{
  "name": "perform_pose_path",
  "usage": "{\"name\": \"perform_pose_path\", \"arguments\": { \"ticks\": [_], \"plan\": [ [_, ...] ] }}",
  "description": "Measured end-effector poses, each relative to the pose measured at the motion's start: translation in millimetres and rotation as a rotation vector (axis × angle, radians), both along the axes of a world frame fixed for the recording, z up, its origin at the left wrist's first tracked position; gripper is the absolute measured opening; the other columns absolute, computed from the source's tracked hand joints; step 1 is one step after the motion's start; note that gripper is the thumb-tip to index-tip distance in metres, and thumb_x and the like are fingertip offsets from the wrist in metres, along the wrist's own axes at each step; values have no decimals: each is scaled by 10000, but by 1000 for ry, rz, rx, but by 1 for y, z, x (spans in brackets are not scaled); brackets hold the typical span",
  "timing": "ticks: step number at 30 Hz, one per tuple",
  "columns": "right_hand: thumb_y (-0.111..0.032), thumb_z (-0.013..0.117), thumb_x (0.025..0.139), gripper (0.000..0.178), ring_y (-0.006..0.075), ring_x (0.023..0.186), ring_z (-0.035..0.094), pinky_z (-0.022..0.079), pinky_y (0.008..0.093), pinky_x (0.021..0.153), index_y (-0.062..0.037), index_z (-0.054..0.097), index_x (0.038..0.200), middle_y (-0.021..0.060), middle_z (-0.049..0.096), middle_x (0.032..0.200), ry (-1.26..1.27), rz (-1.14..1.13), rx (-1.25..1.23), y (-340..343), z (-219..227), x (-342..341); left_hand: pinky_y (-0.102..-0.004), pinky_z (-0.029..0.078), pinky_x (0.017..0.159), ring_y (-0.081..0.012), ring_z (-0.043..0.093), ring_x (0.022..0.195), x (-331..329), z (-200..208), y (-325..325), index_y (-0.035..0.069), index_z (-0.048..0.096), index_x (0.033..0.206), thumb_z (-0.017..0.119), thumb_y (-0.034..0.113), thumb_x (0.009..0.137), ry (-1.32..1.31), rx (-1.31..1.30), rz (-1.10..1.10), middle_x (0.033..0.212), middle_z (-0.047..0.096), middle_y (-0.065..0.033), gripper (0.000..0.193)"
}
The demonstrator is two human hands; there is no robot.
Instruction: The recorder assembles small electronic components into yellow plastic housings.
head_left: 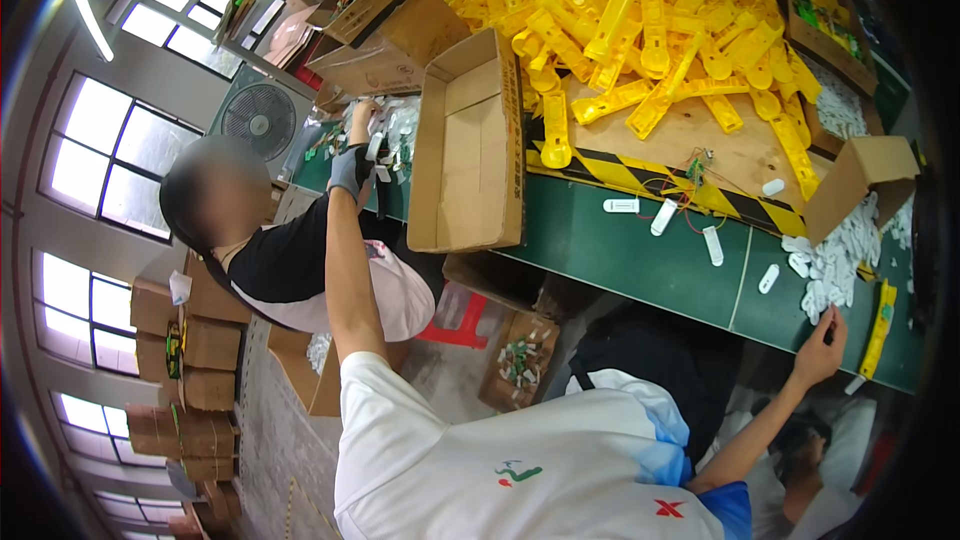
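Note:
My left arm reaches far out to the left, ending in a grey-gloved left hand [350, 170] beside a co-worker's dark sleeve. Near it are a small pale strip [374, 147] and a bare hand [364, 116] that seems to be the co-worker's; my left fingers are not clear. At the right, my right hand [822, 348] is by the green table's front edge, fingers bent and thumb drawn in. Its fingertips meet the lower end of a heap of small white plastic pieces [828, 265]; what they pinch is hidden. A yellow plastic strip-shaped housing [880, 328] lies right of that hand.
Yellow plastic housings [650, 40] pile up on a wooden board with striped edging. Wired white pieces [663, 217] and a small circuit board [697, 172] lie in front. An open cardboard box [465, 150] overhangs the table edge; another carton [865, 180] tips toward the white heap. A co-worker [285, 260] sits left.

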State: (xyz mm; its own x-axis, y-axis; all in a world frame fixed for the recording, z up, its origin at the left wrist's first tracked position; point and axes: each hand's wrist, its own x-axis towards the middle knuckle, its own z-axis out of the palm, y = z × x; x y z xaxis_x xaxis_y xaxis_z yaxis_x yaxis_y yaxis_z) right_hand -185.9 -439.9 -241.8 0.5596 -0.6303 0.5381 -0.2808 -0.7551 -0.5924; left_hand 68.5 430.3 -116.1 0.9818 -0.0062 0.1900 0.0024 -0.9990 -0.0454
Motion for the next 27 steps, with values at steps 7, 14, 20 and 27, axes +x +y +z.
{"name": "perform_pose_path", "arguments": {
  "ticks": [7, 14, 20, 27],
  "plan": [
    [-214, 626, 962, 221, 173, 869, 657, 502, 286, 785, -45, 713, 1076, 55, 702, 996, -115, 146, 189, 15, -29, 36, -358, 474, 546, -247, 625, 633, -44, 78, 176, 66, 706, 950, 680, 220, 825, -254, -634, 476, 744, 658, -53, 200],
    [-207, 632, 956, 212, 172, 872, 655, 495, 277, 800, -41, 712, 1062, 57, 699, 990, 2, 19, 1, 6, 4, 4, -239, 488, 642, -130, 620, 755, 18, 69, -110, 26, 687, 1044, 559, 48, 918, -380, -1436, 4, 920, 660, -56, 181],
    [-177, 642, 945, 191, 167, 857, 644, 491, 275, 792, -36, 706, 1057, 60, 694, 969, -54, 31, 61, 9, -2, 9, -237, 484, 529, -126, 622, 634, -44, 138, -325, 16, 644, 1129, 548, 87, 933, -37, -1206, -350, 878, 661, -75, 230],
    [-104, 642, 927, 130, 180, 794, 638, 494, 280, 750, -16, 695, 1007, 79, 678, 917, -120, 105, 78, 19, 12, 16, -394, 541, 750, -283, 680, 758, -56, 48, -428, 56, 592, 1215, 664, 161, 881, 42, -561, -409, 841, 669, -145, 358]
  ]
}}
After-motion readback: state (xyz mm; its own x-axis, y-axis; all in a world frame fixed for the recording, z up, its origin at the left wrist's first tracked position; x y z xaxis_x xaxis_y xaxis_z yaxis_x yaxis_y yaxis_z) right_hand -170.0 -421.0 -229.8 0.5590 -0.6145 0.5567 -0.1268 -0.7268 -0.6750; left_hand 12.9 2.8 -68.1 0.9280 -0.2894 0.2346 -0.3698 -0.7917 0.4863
